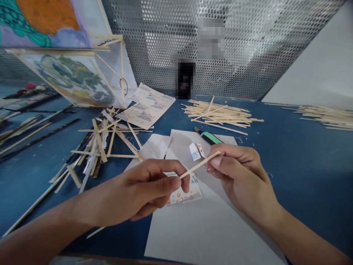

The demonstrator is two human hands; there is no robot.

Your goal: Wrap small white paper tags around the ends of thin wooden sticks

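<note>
A short, thin wooden stick [200, 164] is held level above the white paper [190, 232], slanting up to the right. My left hand [150, 189] pinches its left end between thumb and forefinger. At the other end, my right hand [239, 169] grips it with thumb and fingertips. Under my left hand lies a piece of sandpaper [190, 195], printed backing up and partly covered by my fingers. A smaller sandpaper scrap [194, 152] rests just beyond the stick. Behind my right hand is a green and black utility knife [209, 137], partly hidden.
A sheet of sandpaper [149, 106] lies farther back. Wooden sticks form one pile [220, 114] at the back and another [325, 114] at the right. Left, a jumble of sticks and strips [96, 143] lies before propped paintings [74, 77]. A perforated metal panel [157, 48] stands behind.
</note>
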